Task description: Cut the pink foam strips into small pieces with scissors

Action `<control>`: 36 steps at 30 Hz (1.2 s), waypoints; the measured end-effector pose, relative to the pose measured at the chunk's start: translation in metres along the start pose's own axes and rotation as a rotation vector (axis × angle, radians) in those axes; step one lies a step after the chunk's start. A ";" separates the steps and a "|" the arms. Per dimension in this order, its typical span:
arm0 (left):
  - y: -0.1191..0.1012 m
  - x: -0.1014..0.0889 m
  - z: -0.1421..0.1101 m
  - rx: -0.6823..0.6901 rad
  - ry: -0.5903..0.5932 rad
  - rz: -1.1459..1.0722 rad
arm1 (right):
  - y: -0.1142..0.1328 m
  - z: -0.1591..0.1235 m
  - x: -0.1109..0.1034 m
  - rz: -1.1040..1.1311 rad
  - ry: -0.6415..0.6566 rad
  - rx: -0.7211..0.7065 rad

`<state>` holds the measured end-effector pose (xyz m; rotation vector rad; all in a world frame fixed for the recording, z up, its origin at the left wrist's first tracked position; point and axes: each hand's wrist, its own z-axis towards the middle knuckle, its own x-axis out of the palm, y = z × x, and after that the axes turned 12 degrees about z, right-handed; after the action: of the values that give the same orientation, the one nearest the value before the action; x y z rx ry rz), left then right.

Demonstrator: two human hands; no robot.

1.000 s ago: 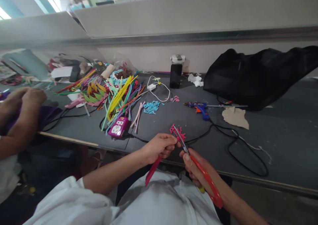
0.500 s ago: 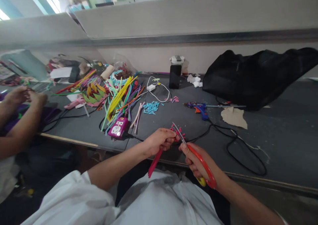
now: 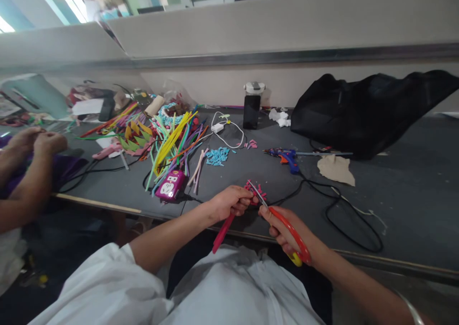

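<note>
My left hand point(image 3: 232, 202) is closed in a pinch on a bundle of dark pink pipe cleaners point(image 3: 223, 234), whose long ends hang down past the table's front edge. In my right hand point(image 3: 287, 231) is a pair of scissors point(image 3: 292, 229) with red and yellow handles. Its blades point up and left, right by my left fingertips; contact with the pipe cleaners is too small to make out. Under the blades lie short cut pink pieces point(image 3: 261, 191) on the dark table. Farther back is a pile of short blue pieces point(image 3: 217, 156).
Long coloured pipe cleaners point(image 3: 172, 140) and a purple box point(image 3: 172, 185) lie to the left. A blue glue gun point(image 3: 287, 157) with a looping black cord point(image 3: 335, 200) lies right. Behind are a phone point(image 3: 251, 112) and black bag point(image 3: 340, 114). Another person's hands point(image 3: 39, 143) work far left.
The scissors' yellow handle has moved closer to the red one and the blades have come together. My left hand has stayed nearly in place with the pink pipe cleaners.
</note>
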<state>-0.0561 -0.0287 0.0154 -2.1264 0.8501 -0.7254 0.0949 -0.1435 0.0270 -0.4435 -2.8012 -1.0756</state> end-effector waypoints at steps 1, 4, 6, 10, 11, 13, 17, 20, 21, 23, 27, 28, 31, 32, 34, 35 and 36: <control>0.000 -0.001 0.001 -0.001 0.001 0.002 | -0.001 0.001 -0.001 -0.002 0.002 -0.006; 0.000 -0.004 0.003 0.007 0.000 0.001 | -0.001 0.003 -0.001 -0.010 0.007 -0.017; 0.000 -0.005 0.002 0.015 0.003 -0.003 | 0.000 0.002 -0.002 -0.014 0.014 -0.020; 0.001 -0.003 -0.007 0.030 0.031 -0.015 | 0.006 -0.011 -0.005 -0.027 0.023 -0.086; 0.002 -0.001 -0.011 0.032 0.052 -0.015 | 0.007 -0.014 -0.007 -0.046 0.014 -0.143; 0.006 0.005 -0.020 0.026 0.116 -0.014 | 0.007 -0.020 -0.011 -0.137 -0.017 -0.347; 0.014 0.022 -0.037 -0.014 0.259 -0.022 | -0.002 -0.021 -0.016 -0.240 -0.022 -0.690; 0.018 0.032 -0.043 -0.046 0.303 -0.042 | -0.015 -0.019 -0.014 -0.205 0.082 -0.704; 0.019 0.034 -0.044 -0.052 0.314 -0.046 | -0.019 -0.018 -0.013 -0.203 0.103 -0.711; 0.022 0.035 -0.044 -0.063 0.346 -0.047 | -0.025 -0.018 -0.012 -0.218 0.110 -0.743; 0.028 0.034 -0.043 -0.118 0.425 -0.052 | -0.032 -0.020 -0.013 -0.280 0.079 -0.800; 0.028 0.034 -0.043 -0.129 0.435 -0.057 | -0.033 -0.020 -0.013 -0.285 0.078 -0.796; 0.029 0.035 -0.044 -0.119 0.436 -0.071 | -0.032 -0.023 -0.011 -0.300 0.040 -0.776; 0.029 0.036 -0.045 -0.111 0.433 -0.067 | -0.032 -0.023 -0.010 -0.311 0.012 -0.773; 0.028 0.037 -0.047 -0.106 0.418 -0.040 | -0.031 -0.025 -0.009 -0.310 -0.038 -0.763; 0.028 0.037 -0.049 -0.109 0.404 -0.020 | -0.031 -0.025 -0.009 -0.294 -0.046 -0.752; 0.028 0.037 -0.050 -0.114 0.387 0.000 | -0.031 -0.025 -0.009 -0.271 -0.041 -0.733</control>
<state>-0.0778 -0.0917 0.0311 -2.1172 1.1164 -1.1354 0.0935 -0.1842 0.0238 -0.1296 -2.4505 -2.1709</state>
